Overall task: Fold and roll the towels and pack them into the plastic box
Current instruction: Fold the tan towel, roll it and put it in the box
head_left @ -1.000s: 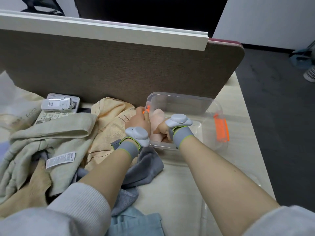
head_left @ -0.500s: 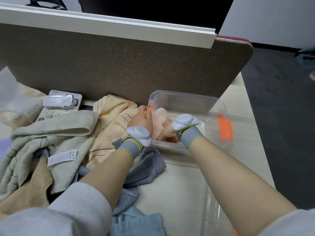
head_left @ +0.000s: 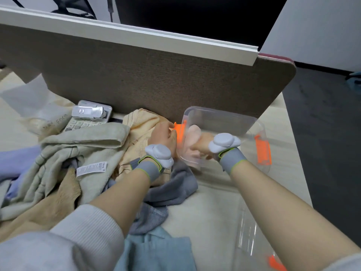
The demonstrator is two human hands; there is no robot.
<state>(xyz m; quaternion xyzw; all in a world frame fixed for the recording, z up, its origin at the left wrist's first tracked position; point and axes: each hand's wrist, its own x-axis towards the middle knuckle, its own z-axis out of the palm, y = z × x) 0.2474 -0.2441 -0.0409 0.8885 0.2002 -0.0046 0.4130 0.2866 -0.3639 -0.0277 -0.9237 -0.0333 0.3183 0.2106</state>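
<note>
The clear plastic box [head_left: 224, 119] with orange latches stands on the desk against the partition. A rolled pink towel [head_left: 192, 133] lies in its left end. My right hand [head_left: 201, 146] reaches into the box and grips the pink roll. My left hand [head_left: 163, 135] is outside the box's left end and holds it there, thumb at the orange latch [head_left: 178, 132]; its fingers are hidden. Loose towels lie to the left: beige [head_left: 84, 145], yellow [head_left: 140, 124], grey [head_left: 172, 188], light blue [head_left: 156, 251] and tan [head_left: 48, 204].
A fabric partition [head_left: 156, 79] closes the back of the desk. A desk phone [head_left: 88, 118] sits at the back left beside a plastic bag [head_left: 29, 98]. The clear lid [head_left: 252, 239] lies near my right forearm. The desk's right edge drops to dark floor.
My left hand has come off the pink roll and moved left, outside the box to its orange latch. My right hand stays on the roll in the box.
</note>
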